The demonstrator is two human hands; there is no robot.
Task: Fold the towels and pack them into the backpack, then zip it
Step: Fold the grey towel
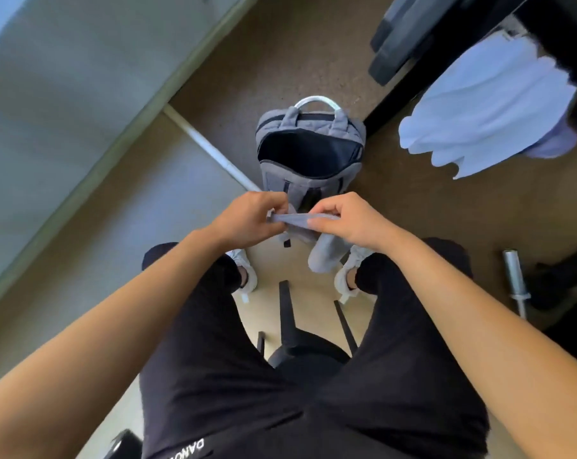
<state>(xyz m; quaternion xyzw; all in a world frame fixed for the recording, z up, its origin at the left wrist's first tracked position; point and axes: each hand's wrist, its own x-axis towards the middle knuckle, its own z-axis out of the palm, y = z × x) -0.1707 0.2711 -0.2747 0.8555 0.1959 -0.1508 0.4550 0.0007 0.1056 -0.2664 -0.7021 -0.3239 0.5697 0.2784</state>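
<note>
Both grips pinching: left hand (247, 217) and right hand (348, 221) hold the grey towel (325, 257) by its top edge. Best square the corners first, then into the open backpack (297, 181).

Black trousers (413, 326) here, plain and dark down both legs. White trainers now, the left trainer (247, 274) and the right trainer (346, 276), a strip of bare ankle above each. Arms bare from the left hand (247, 220) and right hand (350, 221) upward. At the waist, white block lettering (184, 450) on black fabric, partly cut off.
</note>
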